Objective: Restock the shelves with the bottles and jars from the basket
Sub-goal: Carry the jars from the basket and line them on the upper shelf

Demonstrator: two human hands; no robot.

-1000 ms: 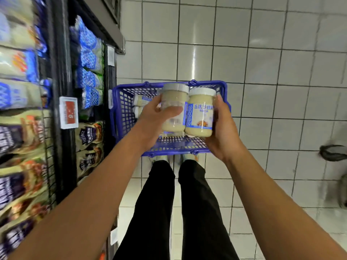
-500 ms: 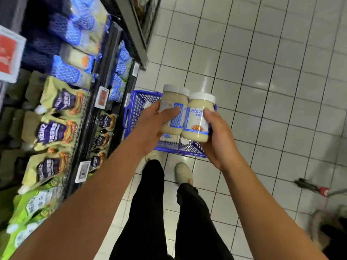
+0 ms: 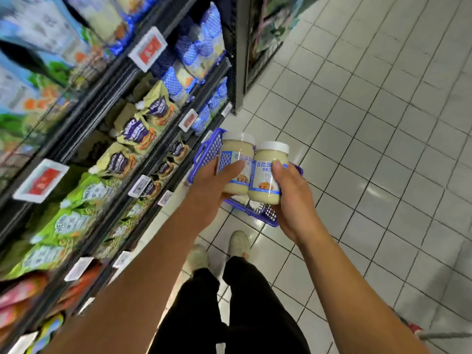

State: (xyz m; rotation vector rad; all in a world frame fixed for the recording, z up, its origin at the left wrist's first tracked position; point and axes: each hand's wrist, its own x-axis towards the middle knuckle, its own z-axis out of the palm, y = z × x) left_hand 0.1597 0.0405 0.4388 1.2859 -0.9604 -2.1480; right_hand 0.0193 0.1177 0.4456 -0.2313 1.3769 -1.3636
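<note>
Head cam: two matching jars, each clear with a pale cream filling, a white screw lid and a blue-and-white label with a small food picture. The left jar (image 3: 236, 152) and right jar (image 3: 265, 180) are both upright, leaning slightly, and touching side to side. Left hand (image 3: 212, 185) grips the left jar: its thumb lies across the label front, and the other fingers (image 3: 233, 169) wrap behind, out of sight. Right hand (image 3: 293, 200) grips the right jar the same way, thumb tip on the label's upper edge and palm cupping the side and base. Both sets of fingers are curled tight to the glass with no visible gap. The blue basket (image 3: 205, 155) sits on the floor (image 3: 370, 149) directly below and behind the fingers, mostly hidden by hands and jars. A few white-capped items show inside it under the left fingers, too small to identify. The shelves (image 3: 94, 111) are well to the left of the left fingers and not touched. They hold green pouches (image 3: 143, 131) at about finger level, blue-netted packs (image 3: 189, 52) above and beyond the fingers, and a red price tag (image 3: 147, 48) on the rail higher up. The shelf side is motion-blurred. Pale shoes (image 3: 238, 242) are on the tile below the fingers.
</note>
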